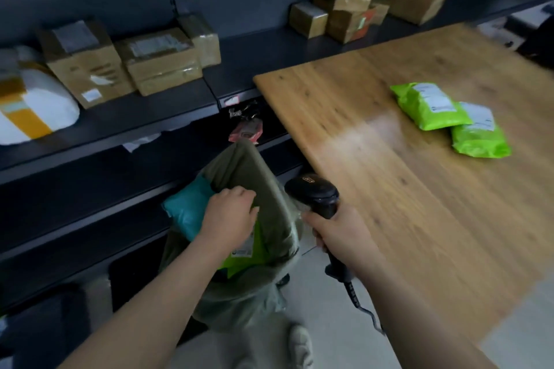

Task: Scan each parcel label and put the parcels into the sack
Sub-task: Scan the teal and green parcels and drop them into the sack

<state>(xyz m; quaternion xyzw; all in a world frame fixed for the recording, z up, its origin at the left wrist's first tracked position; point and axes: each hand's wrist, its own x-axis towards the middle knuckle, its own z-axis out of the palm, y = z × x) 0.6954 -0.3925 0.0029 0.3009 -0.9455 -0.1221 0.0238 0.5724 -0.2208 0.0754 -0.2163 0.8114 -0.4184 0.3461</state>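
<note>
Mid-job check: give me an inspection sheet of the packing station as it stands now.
Surface: wooden table, glare patch mid-board.
Job's things: top lime parcel overlaps lower lime parcel on the table, labels up; teal parcel and sacked lime parcel in the sack mouth.
Clutter: pink packet on a lower shelf.
Hands: left hand curled at the sack mouth, grip unclear; right hand grips the scanner.
Cables: coiled cable hangs from the scanner handle.
Surroundings: dark shelves holding cardboard boxes; shoe on the floor.
</note>
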